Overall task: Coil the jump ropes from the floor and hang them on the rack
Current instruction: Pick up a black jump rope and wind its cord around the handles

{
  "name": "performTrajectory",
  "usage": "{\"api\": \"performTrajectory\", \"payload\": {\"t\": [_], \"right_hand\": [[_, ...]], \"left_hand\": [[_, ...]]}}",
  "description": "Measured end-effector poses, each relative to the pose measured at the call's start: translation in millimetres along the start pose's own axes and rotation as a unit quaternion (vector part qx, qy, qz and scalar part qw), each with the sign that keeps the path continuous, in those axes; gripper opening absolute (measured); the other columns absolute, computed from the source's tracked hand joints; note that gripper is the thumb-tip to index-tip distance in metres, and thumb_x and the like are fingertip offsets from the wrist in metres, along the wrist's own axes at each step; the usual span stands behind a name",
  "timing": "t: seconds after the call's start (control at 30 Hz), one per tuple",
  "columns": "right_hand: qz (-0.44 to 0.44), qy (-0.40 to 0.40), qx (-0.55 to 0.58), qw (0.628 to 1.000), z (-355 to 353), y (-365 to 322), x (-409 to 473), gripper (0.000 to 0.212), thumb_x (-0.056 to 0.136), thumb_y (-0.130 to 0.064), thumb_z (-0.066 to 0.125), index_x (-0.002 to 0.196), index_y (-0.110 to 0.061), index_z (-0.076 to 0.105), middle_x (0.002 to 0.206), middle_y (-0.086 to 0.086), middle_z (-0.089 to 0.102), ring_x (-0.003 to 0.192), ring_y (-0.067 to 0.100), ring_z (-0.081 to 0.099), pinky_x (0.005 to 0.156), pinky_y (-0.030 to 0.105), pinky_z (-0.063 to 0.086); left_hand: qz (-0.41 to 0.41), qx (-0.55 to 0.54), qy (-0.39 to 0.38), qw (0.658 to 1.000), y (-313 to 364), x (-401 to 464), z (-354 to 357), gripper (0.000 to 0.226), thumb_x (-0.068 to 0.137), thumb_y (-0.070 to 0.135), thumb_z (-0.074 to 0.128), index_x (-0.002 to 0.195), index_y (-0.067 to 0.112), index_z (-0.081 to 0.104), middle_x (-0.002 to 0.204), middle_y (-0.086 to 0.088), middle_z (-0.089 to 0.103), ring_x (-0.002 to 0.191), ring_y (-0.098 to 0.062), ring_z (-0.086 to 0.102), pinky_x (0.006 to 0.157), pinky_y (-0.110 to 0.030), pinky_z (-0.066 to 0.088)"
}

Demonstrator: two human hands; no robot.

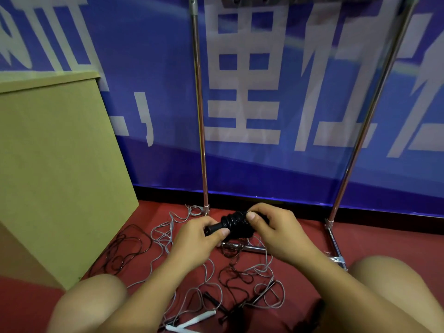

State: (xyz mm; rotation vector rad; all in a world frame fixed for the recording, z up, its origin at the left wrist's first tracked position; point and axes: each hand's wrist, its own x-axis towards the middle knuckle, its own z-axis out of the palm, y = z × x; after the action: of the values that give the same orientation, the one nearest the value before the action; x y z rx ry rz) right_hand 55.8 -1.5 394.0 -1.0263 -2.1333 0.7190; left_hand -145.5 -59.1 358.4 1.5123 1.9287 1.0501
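A black jump rope [234,223] is wound in tight coils around its handles and held low in front of the rack. My left hand [199,239] grips the handle end on the left. My right hand [271,227] pinches the coils on the right with thumb and fingers. Several loose ropes, grey [165,233] and dark [125,248], lie tangled on the red floor below, along with black handles [216,302] and white handles [192,322]. The metal rack's uprights [200,116] rise behind my hands; something dark hangs from its top bar [264,0].
A tall cardboard box [55,169] stands at the left, close to the ropes. A blue banner [276,92] covers the wall behind the rack. The rack's right foot bar [336,246] runs along the floor near my right knee [389,280]. My left knee [91,306] is at the bottom left.
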Motion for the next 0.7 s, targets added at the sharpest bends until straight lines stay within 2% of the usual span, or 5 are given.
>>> {"api": "performTrajectory", "payload": {"t": [0.2,0.3,0.47,0.6,0.7], "right_hand": [[0.009,0.066,-0.064,0.996,-5,8,6,0.013,0.095,-0.035,0.057,0.093,-0.028,0.069,0.078,-0.015,0.065,0.075,0.004,0.061,0.072,0.029,0.05],[0.011,0.064,-0.095,0.993,-5,13,8,0.018,0.094,-0.043,0.056,0.097,-0.03,0.068,0.08,-0.016,0.064,0.077,0.006,0.059,0.072,0.03,0.049],[0.017,0.048,-0.106,0.993,-6,15,8,0.026,0.089,-0.055,0.057,0.096,-0.033,0.069,0.08,-0.017,0.068,0.076,0.003,0.062,0.071,0.033,0.053],[0.07,0.054,-0.044,0.995,-15,10,12,0.027,0.078,-0.051,0.075,0.075,-0.024,0.071,0.058,-0.013,0.062,0.055,-0.002,0.056,0.054,0.013,0.042],[0.124,0.029,0.071,0.989,-25,4,14,0.034,0.071,-0.045,0.083,0.068,-0.014,0.069,0.05,-0.005,0.055,0.044,0.005,0.045,0.049,0.018,0.039]], "left_hand": [[0.038,-0.024,-0.088,0.995,7,-8,0,0.014,0.092,0.032,0.068,0.088,0.019,0.069,0.07,0.002,0.072,0.059,-0.001,0.059,0.066,-0.028,0.046],[0.064,-0.016,-0.13,0.989,7,-10,-1,0.015,0.092,0.035,0.068,0.087,0.021,0.068,0.072,0.005,0.072,0.064,-0.004,0.061,0.068,-0.03,0.047],[0.094,-0.08,-0.207,0.97,13,-14,-5,0.008,0.092,0.026,0.07,0.088,0.02,0.067,0.069,0.009,0.068,0.069,-0.003,0.062,0.07,-0.019,0.046],[0.099,-0.154,-0.236,0.954,15,-15,-13,0.009,0.094,0.022,0.067,0.095,0.014,0.067,0.072,0.004,0.067,0.07,-0.006,0.062,0.07,-0.018,0.046],[0.086,-0.227,-0.256,0.936,19,-19,-15,0.011,0.096,0.02,0.061,0.098,0.011,0.066,0.078,-0.007,0.064,0.069,-0.01,0.061,0.064,-0.022,0.048]]}}
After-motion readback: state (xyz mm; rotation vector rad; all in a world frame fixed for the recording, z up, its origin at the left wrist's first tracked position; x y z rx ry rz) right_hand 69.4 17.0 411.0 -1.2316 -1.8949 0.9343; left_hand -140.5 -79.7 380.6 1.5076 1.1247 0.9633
